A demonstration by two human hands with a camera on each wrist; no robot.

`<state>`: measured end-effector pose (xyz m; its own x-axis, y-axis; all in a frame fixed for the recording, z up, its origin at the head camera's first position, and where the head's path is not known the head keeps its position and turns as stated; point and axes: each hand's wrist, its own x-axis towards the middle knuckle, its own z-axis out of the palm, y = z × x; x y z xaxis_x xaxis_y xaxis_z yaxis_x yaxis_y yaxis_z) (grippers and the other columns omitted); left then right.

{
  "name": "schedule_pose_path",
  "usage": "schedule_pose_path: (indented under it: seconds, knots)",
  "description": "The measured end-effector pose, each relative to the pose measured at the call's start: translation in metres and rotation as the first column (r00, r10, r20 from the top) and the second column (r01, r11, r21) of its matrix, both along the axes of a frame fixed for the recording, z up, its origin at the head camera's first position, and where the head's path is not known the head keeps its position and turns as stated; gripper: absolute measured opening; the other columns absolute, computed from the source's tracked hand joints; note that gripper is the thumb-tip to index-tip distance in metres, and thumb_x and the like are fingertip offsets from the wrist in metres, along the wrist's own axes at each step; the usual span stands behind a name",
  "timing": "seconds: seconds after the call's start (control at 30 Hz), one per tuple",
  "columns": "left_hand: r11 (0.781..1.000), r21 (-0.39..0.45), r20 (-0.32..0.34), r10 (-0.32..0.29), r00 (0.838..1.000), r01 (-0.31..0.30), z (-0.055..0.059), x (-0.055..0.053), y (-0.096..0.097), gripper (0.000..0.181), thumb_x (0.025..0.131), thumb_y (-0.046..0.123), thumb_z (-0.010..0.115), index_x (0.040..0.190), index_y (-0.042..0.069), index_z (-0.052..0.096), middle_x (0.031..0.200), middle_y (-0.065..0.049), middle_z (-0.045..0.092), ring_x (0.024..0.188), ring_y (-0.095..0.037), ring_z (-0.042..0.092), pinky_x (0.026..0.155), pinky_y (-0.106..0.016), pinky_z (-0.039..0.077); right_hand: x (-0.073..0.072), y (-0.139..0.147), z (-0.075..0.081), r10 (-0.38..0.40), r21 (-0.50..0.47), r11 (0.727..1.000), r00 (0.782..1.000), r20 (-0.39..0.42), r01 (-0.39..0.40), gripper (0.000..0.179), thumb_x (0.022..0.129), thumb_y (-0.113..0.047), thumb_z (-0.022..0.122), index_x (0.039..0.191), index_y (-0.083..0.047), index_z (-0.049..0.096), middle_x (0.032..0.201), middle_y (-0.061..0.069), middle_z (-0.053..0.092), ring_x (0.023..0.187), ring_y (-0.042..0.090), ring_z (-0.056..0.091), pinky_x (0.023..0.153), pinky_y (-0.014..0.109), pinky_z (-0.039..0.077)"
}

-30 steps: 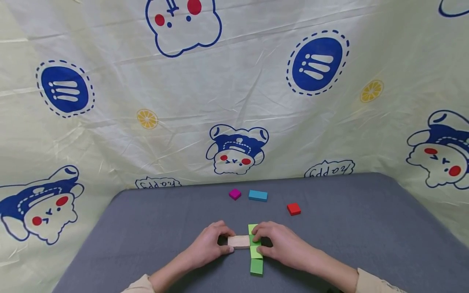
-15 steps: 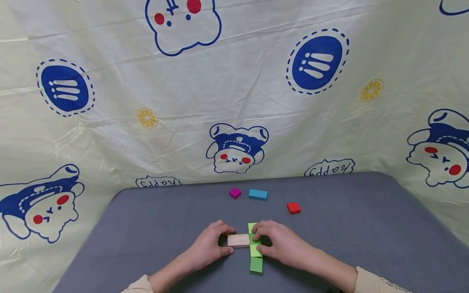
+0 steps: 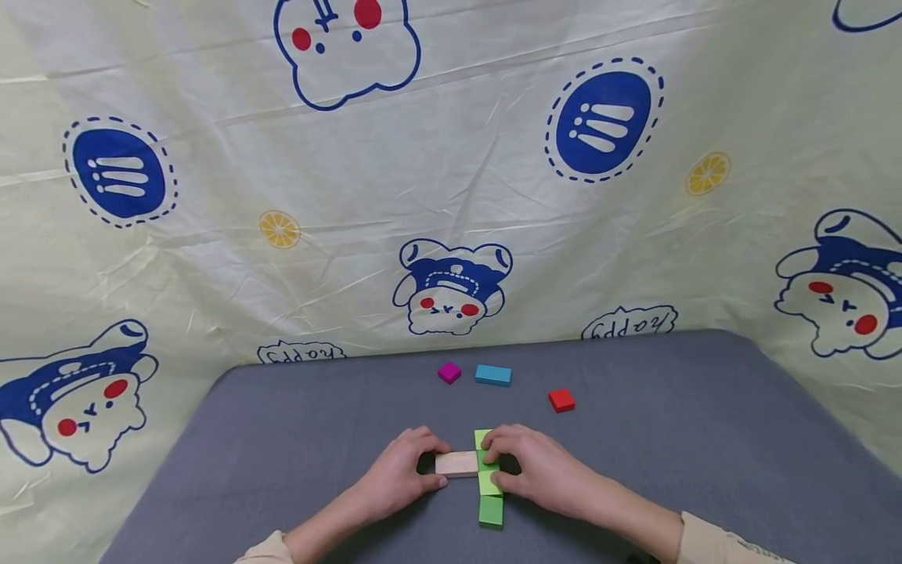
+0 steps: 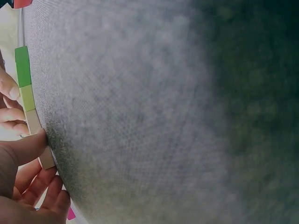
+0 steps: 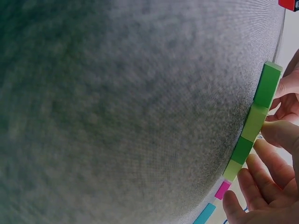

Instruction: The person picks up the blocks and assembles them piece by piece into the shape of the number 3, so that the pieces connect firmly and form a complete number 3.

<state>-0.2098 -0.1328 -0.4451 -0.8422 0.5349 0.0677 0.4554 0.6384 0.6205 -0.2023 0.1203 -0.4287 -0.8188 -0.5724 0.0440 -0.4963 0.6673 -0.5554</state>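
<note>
Head view: your left hand [image 3: 405,470], partly closed, pinches the free end of the pale wooden block [image 3: 456,464], which lies flat on the surface [image 3: 317,423], its other end meeting the green row [image 3: 489,487], while your right hand [image 3: 539,474] curves half open over that row. Left wrist view: your left thumb [image 4: 29,145] bears on the block's near side, so a level, even push should best square the joint. Right wrist view: your right thumb [image 5: 279,133] touches a light-green block [image 5: 254,122], whether gripping cannot be told; steady it without skewing its neighbours.
</note>
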Motion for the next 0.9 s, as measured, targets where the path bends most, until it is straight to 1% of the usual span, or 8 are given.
schedule_pose_path:
  seconds: [0.2, 0.33, 0.53, 0.6, 0.67, 0.7, 0.8, 0.9]
  knots:
    - [1.0, -0.011, 0.009, 0.002, 1.0, -0.002, 0.001, 0.001, 0.0, 0.031, 0.084, 0.02, 0.079, 0.114, 0.015, 0.07, 0.101, 0.012, 0.058, 0.095, -0.009, 0.05, 0.086, -0.033, 0.044, 0.001, 0.001, 0.001, -0.002, 0.004, 1.0, 1.0, 0.009, 0.002, 0.015, 0.087, -0.021, 0.075, 0.101, -0.019, 0.072, 0.12, -0.006, 0.06, 0.116, 0.02, 0.055, 0.095, 0.047, 0.046]
    - [1.0, 0.003, 0.013, 0.002, 1.0, -0.002, 0.004, 0.005, 0.001, 0.035, 0.085, 0.022, 0.079, 0.117, 0.015, 0.068, 0.106, 0.01, 0.057, 0.098, -0.009, 0.052, 0.088, -0.034, 0.045, 0.001, 0.0, 0.001, -0.002, 0.006, 1.0, 1.0, 0.012, 0.002, 0.015, 0.087, -0.021, 0.075, 0.101, -0.019, 0.072, 0.12, -0.006, 0.06, 0.116, 0.021, 0.055, 0.095, 0.048, 0.046]
    - [0.999, 0.023, -0.097, -0.025, 0.995, 0.028, 0.014, 0.024, 0.006, 0.028, 0.087, 0.019, 0.076, 0.114, 0.015, 0.069, 0.108, 0.009, 0.058, 0.101, -0.01, 0.051, 0.088, -0.033, 0.046, 0.002, -0.001, 0.002, -0.002, -0.001, 1.0, 1.0, 0.005, 0.002, 0.015, 0.086, -0.021, 0.076, 0.101, -0.019, 0.072, 0.12, -0.005, 0.061, 0.116, 0.021, 0.055, 0.095, 0.048, 0.046]
    - [0.998, 0.039, -0.092, -0.054, 0.994, 0.058, 0.017, 0.032, 0.009, 0.027, 0.088, 0.019, 0.075, 0.114, 0.016, 0.069, 0.108, 0.01, 0.058, 0.101, -0.008, 0.05, 0.087, -0.031, 0.046, 0.001, -0.001, 0.002, 0.002, -0.006, 1.0, 1.0, 0.004, -0.002, 0.015, 0.086, -0.02, 0.076, 0.101, -0.018, 0.072, 0.12, -0.005, 0.061, 0.116, 0.022, 0.055, 0.095, 0.048, 0.046]
    - [0.993, 0.049, -0.073, -0.106, 0.992, 0.109, 0.02, 0.041, 0.013, 0.026, 0.09, 0.02, 0.073, 0.115, 0.016, 0.069, 0.11, 0.011, 0.058, 0.103, -0.006, 0.05, 0.089, -0.03, 0.046, 0.001, -0.001, 0.002, 0.005, -0.013, 1.0, 1.0, 0.002, -0.005, 0.015, 0.086, -0.02, 0.076, 0.1, -0.018, 0.072, 0.12, -0.005, 0.061, 0.115, 0.022, 0.055, 0.095, 0.048, 0.046]
    - [0.988, 0.049, -0.07, -0.142, 0.987, 0.145, 0.02, 0.045, 0.014, 0.025, 0.091, 0.021, 0.072, 0.115, 0.016, 0.068, 0.11, 0.011, 0.059, 0.103, -0.006, 0.05, 0.089, -0.029, 0.046, 0.001, 0.0, 0.002, 0.005, -0.011, 1.0, 1.0, 0.005, -0.005, 0.015, 0.086, -0.02, 0.076, 0.101, -0.018, 0.072, 0.12, -0.005, 0.061, 0.115, 0.021, 0.055, 0.095, 0.048, 0.046]
    - [0.96, 0.029, -0.035, -0.278, 0.96, 0.279, 0.01, 0.051, 0.018, 0.025, 0.095, 0.026, 0.067, 0.118, 0.016, 0.067, 0.113, 0.012, 0.059, 0.104, -0.003, 0.05, 0.088, -0.026, 0.046, 0.001, 0.0, 0.003, 0.003, -0.012, 1.0, 1.0, 0.01, -0.003, 0.015, 0.086, -0.02, 0.076, 0.101, -0.019, 0.072, 0.119, -0.006, 0.061, 0.115, 0.021, 0.055, 0.095, 0.048, 0.046]
    - [0.909, 0.007, -0.053, -0.416, 0.908, 0.417, -0.024, 0.048, 0.021, 0.029, 0.098, 0.033, 0.062, 0.123, 0.019, 0.064, 0.116, 0.014, 0.058, 0.106, 0.001, 0.049, 0.086, -0.019, 0.045, 0.001, 0.0, 0.003, 0.005, -0.011, 1.0, 1.0, 0.003, -0.005, 0.016, 0.086, -0.02, 0.076, 0.101, -0.019, 0.072, 0.119, -0.006, 0.06, 0.114, 0.02, 0.055, 0.094, 0.047, 0.046]
